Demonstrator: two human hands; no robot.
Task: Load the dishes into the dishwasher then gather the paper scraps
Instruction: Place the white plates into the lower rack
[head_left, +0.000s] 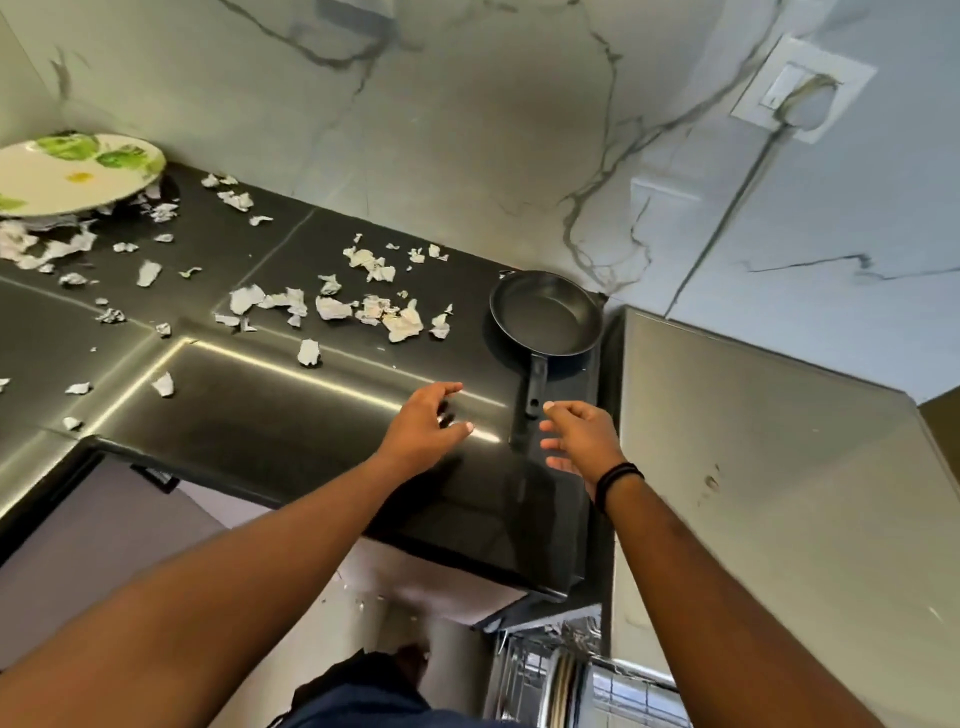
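Note:
A black frying pan (545, 319) rests on the dark countertop (270, 415) in the back right corner, its handle (535, 387) pointing toward me. My right hand (576, 436) hovers open just right of the handle's end, fingers spread, holding nothing. My left hand (426, 423) is open above the counter, left of the handle. Several torn paper scraps (363, 306) lie scattered over the counter. A white plate with green leaf print (78, 174) sits at the far left on a heap of scraps. The dishwasher rack (561, 675) shows below at the bottom.
A marble-patterned wall (467, 130) backs the counter, with a wall socket (802, 88) and cable at the upper right. A tall steel-grey panel (753, 467) stands right of the counter. A few scraps lie on the floor (358, 603) below the counter edge.

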